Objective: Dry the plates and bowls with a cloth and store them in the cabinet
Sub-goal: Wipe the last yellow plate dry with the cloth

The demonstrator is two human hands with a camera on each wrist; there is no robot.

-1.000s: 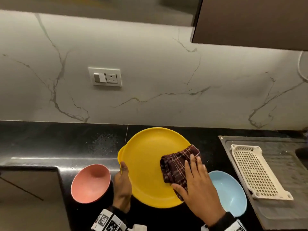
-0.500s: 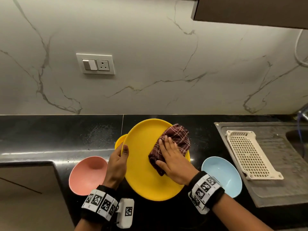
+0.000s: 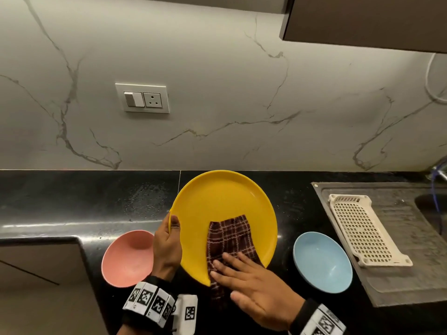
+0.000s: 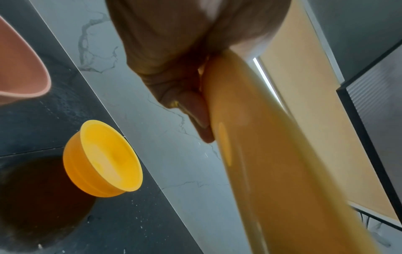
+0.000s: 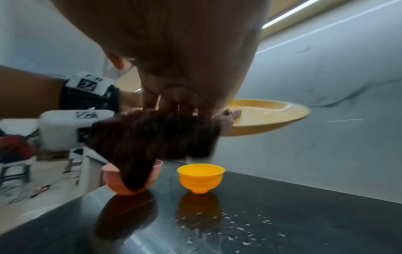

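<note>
The yellow plate (image 3: pixel 225 213) is held above the tabletop (image 3: pixel 72 204), pinched at its left rim by the left hand (image 3: pixel 167 245). The checked cloth (image 3: pixel 229 240) is pressed flat on its near edge under the spread right hand (image 3: pixel 251 288).

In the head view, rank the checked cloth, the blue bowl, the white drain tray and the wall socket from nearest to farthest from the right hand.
From the right hand:
1. Checked cloth, under its fingers.
2. Blue bowl, to its right.
3. White drain tray, farther right on the sink board.
4. Wall socket, up on the backsplash.
</note>
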